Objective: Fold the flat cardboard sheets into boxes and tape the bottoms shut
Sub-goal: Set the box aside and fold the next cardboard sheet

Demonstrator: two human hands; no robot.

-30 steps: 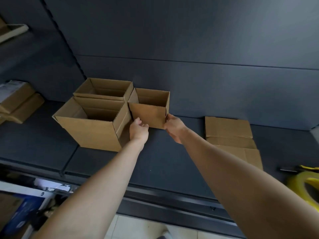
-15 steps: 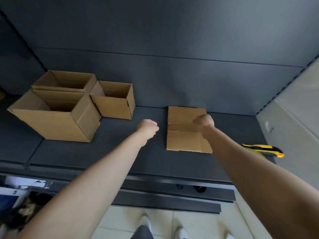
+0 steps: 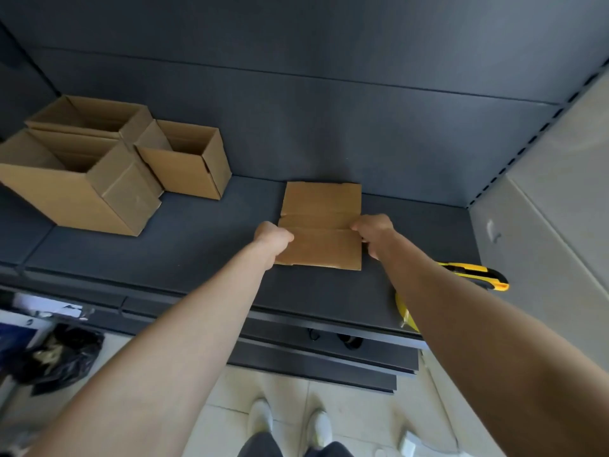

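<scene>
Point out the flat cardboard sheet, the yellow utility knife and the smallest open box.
flat cardboard sheet (image 3: 321, 201): head view, upper panel.
yellow utility knife (image 3: 478, 273): head view, handle body.
smallest open box (image 3: 178, 173): head view, front wall.

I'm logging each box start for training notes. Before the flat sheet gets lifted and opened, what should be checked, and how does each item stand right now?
1. Left hand on the left edge of the flat cardboard sheet: ok.
2. Right hand on its right edge: ok.
3. Only one sheet picked, none underneath: cannot tell.
4. Bare shelf between the sheet and the small open box for opening: ok.
5. Yellow tape roll within reach: ok, though mostly hidden behind the right arm.
6. Yellow utility knife away from the sheet: ok.
</scene>
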